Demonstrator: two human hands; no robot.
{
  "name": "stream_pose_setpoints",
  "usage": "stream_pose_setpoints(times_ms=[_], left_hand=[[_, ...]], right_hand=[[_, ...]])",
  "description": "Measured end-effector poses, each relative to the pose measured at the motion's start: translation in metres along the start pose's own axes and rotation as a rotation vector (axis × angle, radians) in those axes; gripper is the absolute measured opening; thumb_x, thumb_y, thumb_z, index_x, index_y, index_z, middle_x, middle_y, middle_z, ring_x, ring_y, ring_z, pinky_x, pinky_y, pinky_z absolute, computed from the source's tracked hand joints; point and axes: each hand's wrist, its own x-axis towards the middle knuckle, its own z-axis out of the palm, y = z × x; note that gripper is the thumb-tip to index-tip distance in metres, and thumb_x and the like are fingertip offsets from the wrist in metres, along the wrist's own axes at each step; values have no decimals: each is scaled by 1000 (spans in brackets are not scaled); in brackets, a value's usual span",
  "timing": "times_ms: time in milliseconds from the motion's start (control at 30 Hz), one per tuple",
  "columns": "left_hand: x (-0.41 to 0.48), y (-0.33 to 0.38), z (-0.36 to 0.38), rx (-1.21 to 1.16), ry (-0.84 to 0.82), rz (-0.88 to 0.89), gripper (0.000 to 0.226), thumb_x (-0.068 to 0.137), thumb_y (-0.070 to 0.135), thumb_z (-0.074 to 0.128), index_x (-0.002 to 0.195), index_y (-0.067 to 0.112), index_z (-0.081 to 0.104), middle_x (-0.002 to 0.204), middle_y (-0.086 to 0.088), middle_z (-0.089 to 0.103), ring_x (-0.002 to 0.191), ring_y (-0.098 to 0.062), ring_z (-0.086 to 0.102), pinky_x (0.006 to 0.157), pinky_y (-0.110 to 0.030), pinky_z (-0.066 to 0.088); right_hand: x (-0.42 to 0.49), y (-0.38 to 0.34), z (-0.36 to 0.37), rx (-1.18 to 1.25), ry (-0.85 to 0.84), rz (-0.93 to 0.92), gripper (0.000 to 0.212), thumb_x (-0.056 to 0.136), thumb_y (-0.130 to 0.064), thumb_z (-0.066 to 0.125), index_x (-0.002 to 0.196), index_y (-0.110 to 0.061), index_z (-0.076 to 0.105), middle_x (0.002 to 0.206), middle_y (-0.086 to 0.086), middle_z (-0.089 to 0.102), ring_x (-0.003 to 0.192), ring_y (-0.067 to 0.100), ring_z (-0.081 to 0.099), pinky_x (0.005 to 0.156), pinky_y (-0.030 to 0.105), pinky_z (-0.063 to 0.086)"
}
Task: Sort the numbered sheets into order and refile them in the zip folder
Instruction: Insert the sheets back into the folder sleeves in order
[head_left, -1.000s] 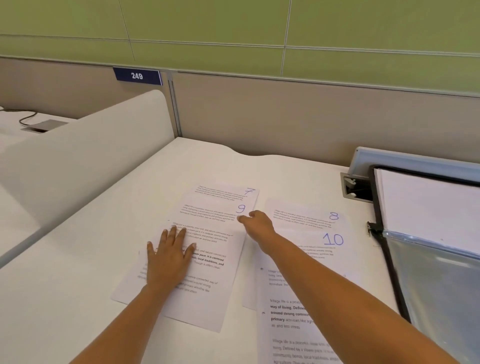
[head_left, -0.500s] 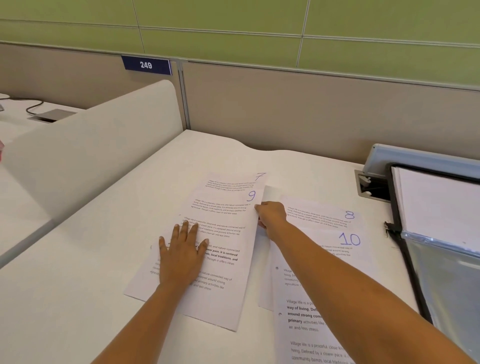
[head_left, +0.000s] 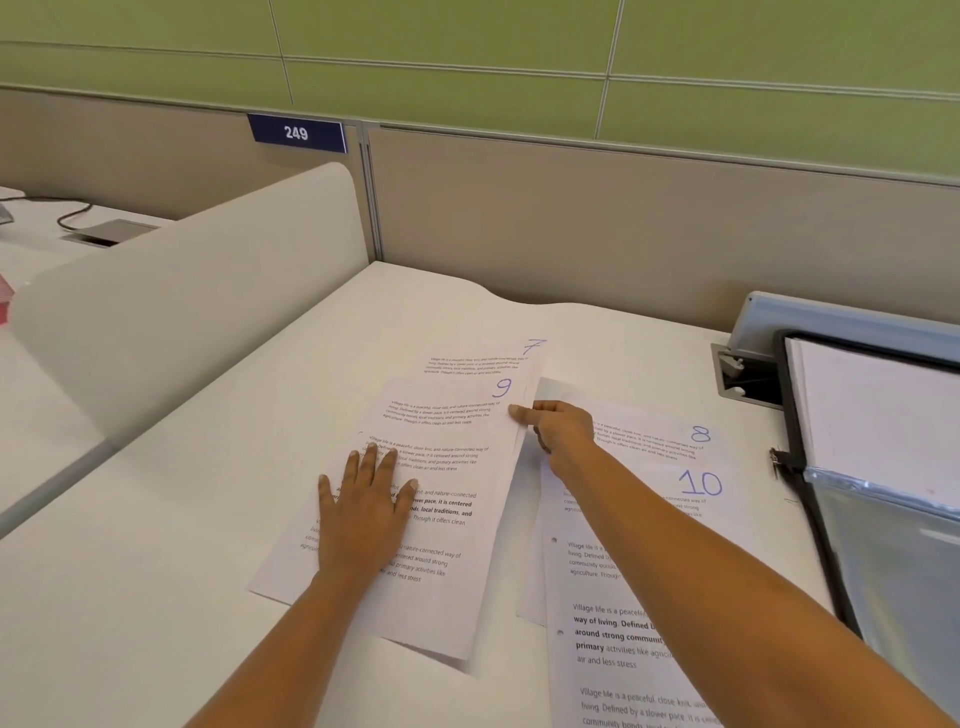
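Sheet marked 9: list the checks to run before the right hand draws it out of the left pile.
1. Right hand pinches the right edge of the white printed sheet marked 9: ok.
2. Pinch excludes the white sheet marked 7 beneath: cannot tell.
3. Left hand lies flat on the left pile, steadying it: ok.
4. White sheet marked 8 and white sheet marked 10 show their numbers: ok.
5. Clear, black-edged zip folder unzipped: cannot tell.

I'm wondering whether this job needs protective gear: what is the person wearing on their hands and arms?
The left hand and right hand are gloveless, no rings showing, and the left forearm and right forearm are bare to the frame's edge: no sleeves, watch or bracelet show.
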Motion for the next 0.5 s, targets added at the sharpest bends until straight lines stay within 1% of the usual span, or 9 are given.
stream_pose_setpoints(times_ms=[100, 167, 200, 267, 300, 333, 400, 500], left_hand=[[0, 0, 0, 6, -1, 5, 56, 100, 48, 22, 151, 27, 11, 159, 5, 4, 146, -14, 0, 117, -45, 0], [-1, 0, 0, 9, 1, 9, 56, 100, 48, 22, 151, 27, 11, 159, 5, 4, 146, -14, 0, 117, -45, 0], [-1, -1, 0, 8, 0, 10, 56, 100, 48, 22, 151, 27, 11, 159, 5, 4, 147, -14, 0, 117, -45, 0], [-1, -1, 0, 8, 0, 9, 56, 100, 47, 22, 151, 26, 12, 159, 4, 5, 147, -15, 0, 116, -45, 0], [-1, -1, 0, 7, 3, 9, 56, 100, 47, 23, 151, 26, 12, 159, 4, 6, 147, -15, 1, 116, -45, 0], [-1, -1, 0, 3, 5, 10, 56, 100, 47, 23, 151, 26, 13, 159, 4, 6, 147, -15, 1, 116, -46, 1], [-1, 0, 0, -9, 1, 11, 57, 100, 47, 24, 151, 25, 13, 159, 3, 7, 147, -16, 1, 117, -46, 1], [0, 0, 1, 13, -12, 9, 57, 100, 47, 23, 151, 25, 12, 159, 3, 6, 147, -16, 1, 117, -46, 2]], right_hand=[[2, 0, -5, 56, 25, -21, 23, 73, -13, 80, 67, -15, 57, 65, 0, 54, 52, 11, 38, 47, 19, 29], [4, -3, -13, 50, 82, -60, 24, 76, -15, 78, 67, -15, 56, 67, 1, 55, 53, 12, 41, 49, 21, 33], [5, -5, -18, 13, 118, -93, 24, 77, -15, 76, 67, -15, 55, 69, 0, 56, 55, 14, 45, 52, 23, 39], [4, -11, -31, -104, 202, -186, 22, 80, -16, 74, 68, -16, 55, 71, -3, 58, 65, 16, 53, 64, 27, 46], [2, -14, -37, -165, 239, -239, 20, 81, -16, 72, 70, -15, 55, 72, -3, 58, 70, 18, 55, 69, 28, 46], [0, -17, -43, -228, 273, -293, 17, 83, -16, 70, 74, -14, 56, 74, -2, 59, 73, 18, 55, 70, 28, 45], [-4, -22, -55, -315, 335, -393, 12, 86, -16, 66, 81, -13, 56, 80, 0, 59, 75, 19, 54, 69, 27, 40], [-9, -29, -75, -296, 424, -481, 9, 88, -16, 63, 85, -13, 56, 85, 0, 59, 77, 19, 55, 71, 30, 42]])
